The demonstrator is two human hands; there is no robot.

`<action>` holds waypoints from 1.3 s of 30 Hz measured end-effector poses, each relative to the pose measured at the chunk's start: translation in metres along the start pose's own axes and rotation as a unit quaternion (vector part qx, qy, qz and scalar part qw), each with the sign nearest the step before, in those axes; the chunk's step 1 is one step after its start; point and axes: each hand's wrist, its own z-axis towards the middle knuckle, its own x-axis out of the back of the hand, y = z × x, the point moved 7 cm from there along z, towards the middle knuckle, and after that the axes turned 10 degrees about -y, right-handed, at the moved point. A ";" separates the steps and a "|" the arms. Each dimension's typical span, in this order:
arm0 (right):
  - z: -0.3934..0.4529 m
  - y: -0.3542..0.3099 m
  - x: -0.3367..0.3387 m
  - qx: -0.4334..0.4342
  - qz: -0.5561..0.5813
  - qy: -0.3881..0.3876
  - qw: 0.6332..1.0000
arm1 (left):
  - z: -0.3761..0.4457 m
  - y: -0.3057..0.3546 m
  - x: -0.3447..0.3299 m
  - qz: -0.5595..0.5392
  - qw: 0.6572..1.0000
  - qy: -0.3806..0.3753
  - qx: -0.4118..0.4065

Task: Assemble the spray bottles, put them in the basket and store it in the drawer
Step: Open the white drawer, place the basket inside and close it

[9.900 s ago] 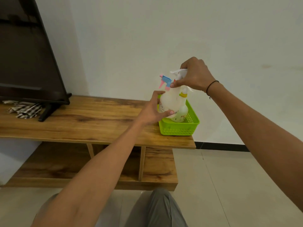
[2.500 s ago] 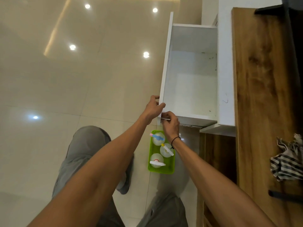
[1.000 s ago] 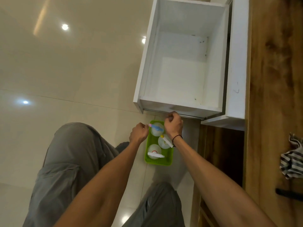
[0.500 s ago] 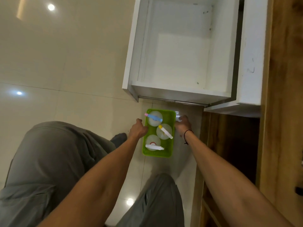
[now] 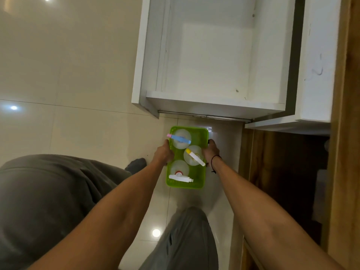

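Since half a second before, the right hand (image 5: 210,152) had moved in from beside the basket (image 5: 202,173) to its right wall, and the left hand (image 5: 164,153) had closed more fully on the left wall; the drawer (image 5: 214,105) stayed pulled out and empty.

Grip, left: fingers curled over the basket's left rim, pressed against the wall, holding it.
Grip, right: fingers wrapped on the right rim, opposite the left hand; a black cord sat at the wrist. Both hands clamped the basket between them.

Basket: green, on or just above the tiled floor (image 5: 78,123); whether it was lifted could not be told. It lay just beyond the person's knees, below the drawer front.

Contents, between the two hands:
- bottle with blue and pink sprayer (image 5: 179,138), at the far end, past the knuckles.
- bottle with yellow and white sprayer (image 5: 194,157), level with the right hand, touching its side of the basket.
- bottle with white sprayer and red collar (image 5: 180,177), at the near end, behind the hands.

All three stood upright, heads fitted.

Drawer: white, open, above and beyond the grip.
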 end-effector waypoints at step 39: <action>-0.282 -0.141 0.119 0.190 -0.198 0.017 0.961 | -0.292 0.111 0.116 0.054 0.985 -0.015 -0.163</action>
